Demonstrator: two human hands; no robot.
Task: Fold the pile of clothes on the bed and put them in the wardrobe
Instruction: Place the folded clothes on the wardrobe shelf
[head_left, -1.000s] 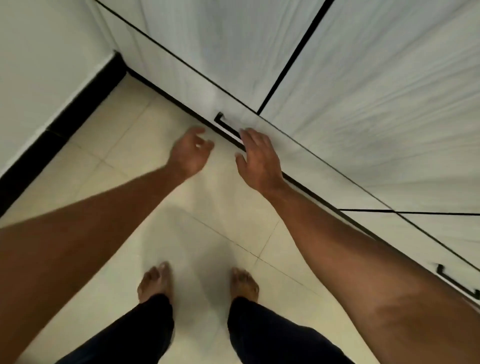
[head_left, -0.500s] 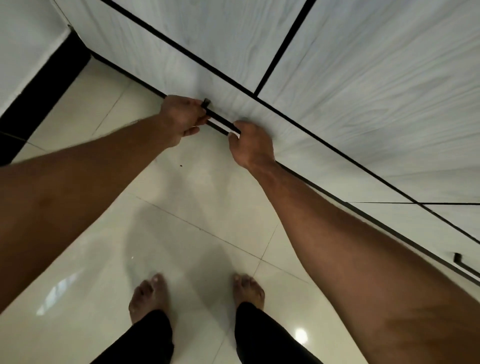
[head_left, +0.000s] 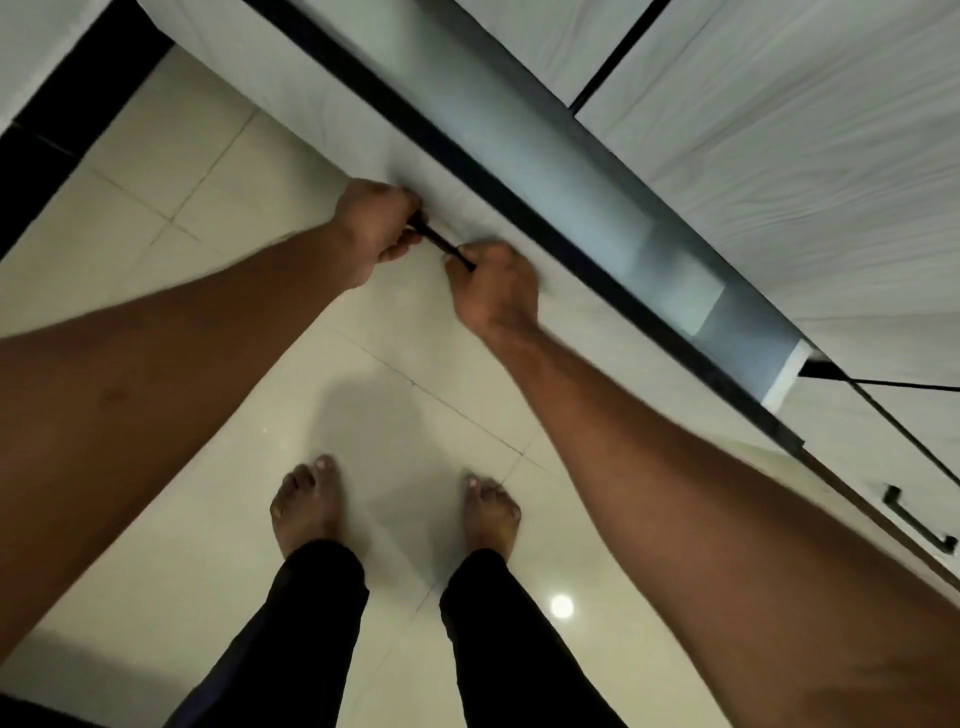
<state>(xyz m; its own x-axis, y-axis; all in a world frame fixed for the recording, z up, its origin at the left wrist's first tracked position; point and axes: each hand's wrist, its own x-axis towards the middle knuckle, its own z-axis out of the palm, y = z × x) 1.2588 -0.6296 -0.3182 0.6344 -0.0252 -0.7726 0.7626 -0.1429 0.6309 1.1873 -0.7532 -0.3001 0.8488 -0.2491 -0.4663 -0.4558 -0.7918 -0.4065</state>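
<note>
So the person is standing barefoot on the tiled floor (head_left: 208, 467), right up against the wardrobe (head_left: 779, 156), bent over its bottom drawer (head_left: 337, 119). Both hands are on the same thin black handle (head_left: 441, 241): the left hand (head_left: 371, 228) has its fingers curled round the far end, and the right hand (head_left: 493, 286) is clamped on the near end, knuckles up. The drawer stands partly open, with a strip of its greyish inside showing behind the front panel. That strip is blurry, and what shows of it looks bare, though most of the inside is hidden.

As for the clothes, there are none anywhere in view, nothing in the hands, nothing in the drawer that can be made out, and the bed isn't in shot either. So whether any folding is done can't be told from here. Best guess is that this is the make-room step: get the drawer open, then go and fetch the stuff. Pretty much all the putting-away looks like it's left to do. A second drawer handle (head_left: 919, 519) sits further along to the right, untouched.
</note>
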